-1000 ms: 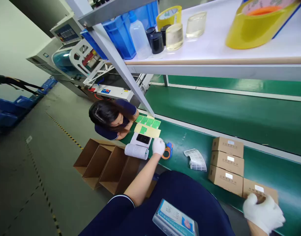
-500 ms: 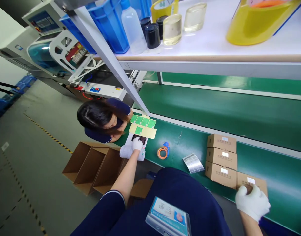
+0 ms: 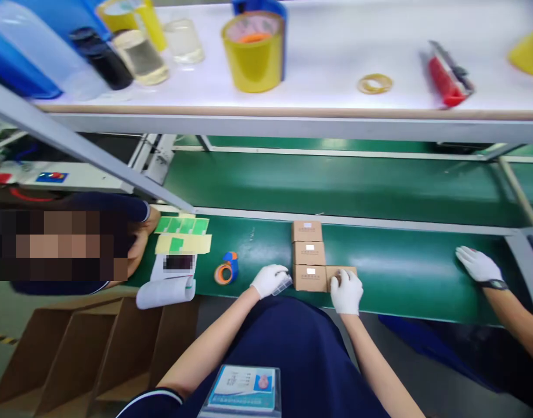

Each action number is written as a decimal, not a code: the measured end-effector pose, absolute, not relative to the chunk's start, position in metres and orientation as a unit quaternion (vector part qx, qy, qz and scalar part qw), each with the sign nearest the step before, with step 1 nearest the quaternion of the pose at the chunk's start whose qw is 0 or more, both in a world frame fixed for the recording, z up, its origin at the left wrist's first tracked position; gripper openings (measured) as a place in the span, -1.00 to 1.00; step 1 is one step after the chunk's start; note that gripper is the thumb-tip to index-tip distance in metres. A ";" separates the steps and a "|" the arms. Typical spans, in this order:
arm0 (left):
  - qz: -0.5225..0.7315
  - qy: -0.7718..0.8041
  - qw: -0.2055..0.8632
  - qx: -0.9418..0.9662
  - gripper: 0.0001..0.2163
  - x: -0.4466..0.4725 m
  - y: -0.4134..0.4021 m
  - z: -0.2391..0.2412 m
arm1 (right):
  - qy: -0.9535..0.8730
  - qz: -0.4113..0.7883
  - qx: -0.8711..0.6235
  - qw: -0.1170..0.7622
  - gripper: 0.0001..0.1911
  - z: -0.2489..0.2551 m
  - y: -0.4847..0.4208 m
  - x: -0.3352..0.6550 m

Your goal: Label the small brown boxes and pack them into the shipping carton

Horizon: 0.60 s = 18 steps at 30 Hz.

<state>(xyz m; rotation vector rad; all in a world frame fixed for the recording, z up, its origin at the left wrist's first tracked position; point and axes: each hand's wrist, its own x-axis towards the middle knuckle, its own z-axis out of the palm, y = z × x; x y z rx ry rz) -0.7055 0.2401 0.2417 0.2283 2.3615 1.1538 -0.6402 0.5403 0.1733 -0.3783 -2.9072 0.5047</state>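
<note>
My left hand (image 3: 269, 281), in a white glove, has its fingers closed over a silvery sheet of labels (image 3: 283, 285). Part of the sheet sticks out beside the fingers, close to the box stack. My right hand (image 3: 347, 293), gloved too, is bent over a small brown cardboard box (image 3: 341, 271), fingertips on its top. That box touches the right side of the nearest of three similar boxes (image 3: 310, 278), which stand in a row running away from me. Each of those three carries a white label; the held box's top is partly hidden by my hand.
An orange-and-blue tape roll (image 3: 225, 270) and green sticker sheets (image 3: 179, 224) lie left on the green bench (image 3: 401, 261). A co-worker sits there by a white booklet (image 3: 164, 293). Another person's gloved hand (image 3: 479, 266) rests at right. A white shelf (image 3: 327, 64) overhangs the back.
My left hand has left the white booklet and moved right to the label sheet. The view has swung right, bringing another person's gloved hand into sight. My right hand remains at the same box.
</note>
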 end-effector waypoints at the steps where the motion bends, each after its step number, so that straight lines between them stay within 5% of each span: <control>1: 0.417 0.874 0.242 0.062 -0.72 -0.716 0.246 0.237 | -0.972 0.175 -0.128 0.087 -0.65 0.173 0.546 -0.644; 6: 0.406 0.886 0.223 -0.024 -0.59 -0.756 0.291 0.208 | -0.968 0.215 -0.090 0.092 -0.57 0.179 0.573 -0.694; 11: 0.419 0.880 0.207 -0.081 -0.38 -0.785 0.325 0.193 | -0.955 0.292 -0.024 -0.045 -0.44 0.197 0.562 -0.796; 18: 0.450 0.864 0.221 -0.053 -0.56 -0.851 0.359 0.191 | -0.918 0.361 -0.005 -0.162 -0.33 0.172 0.553 -0.882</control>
